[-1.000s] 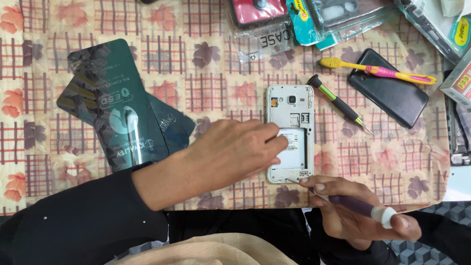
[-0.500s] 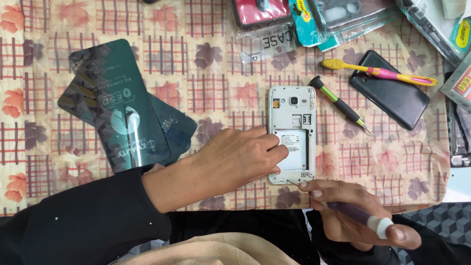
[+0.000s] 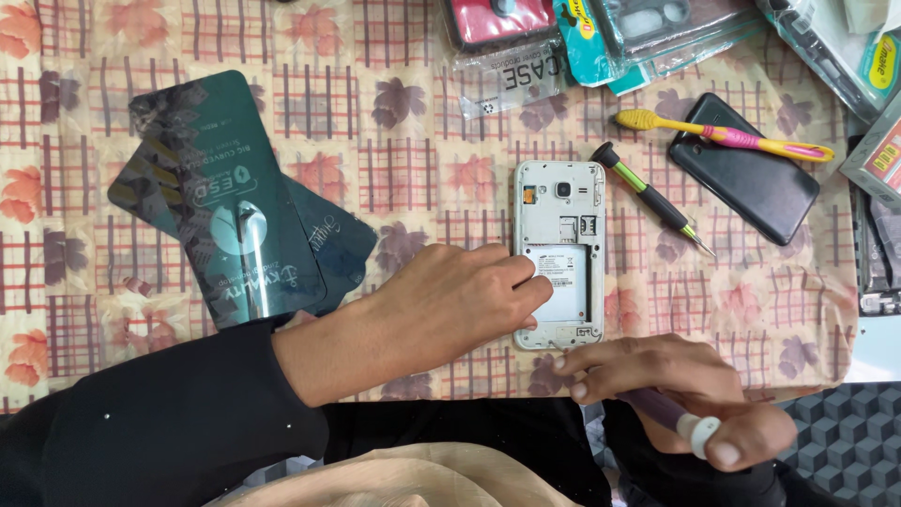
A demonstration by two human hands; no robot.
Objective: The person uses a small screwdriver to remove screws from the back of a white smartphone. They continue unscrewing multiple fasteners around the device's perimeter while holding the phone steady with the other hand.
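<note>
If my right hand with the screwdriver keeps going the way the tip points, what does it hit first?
Probably the bottom edge of the open white phone: the right hand aims its screwdriver up-left at it, tip nearly touching.

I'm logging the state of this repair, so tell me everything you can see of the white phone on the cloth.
The white phone lies flat, back up, with its rear cover off, upright in view on the patterned tablecloth. Its plastic-looking frame shows a camera lens near the top, card slots below and a pale battery. The left hand presses fingers on the battery; the right hand brings a screwdriver tip to its bottom edge.
</note>
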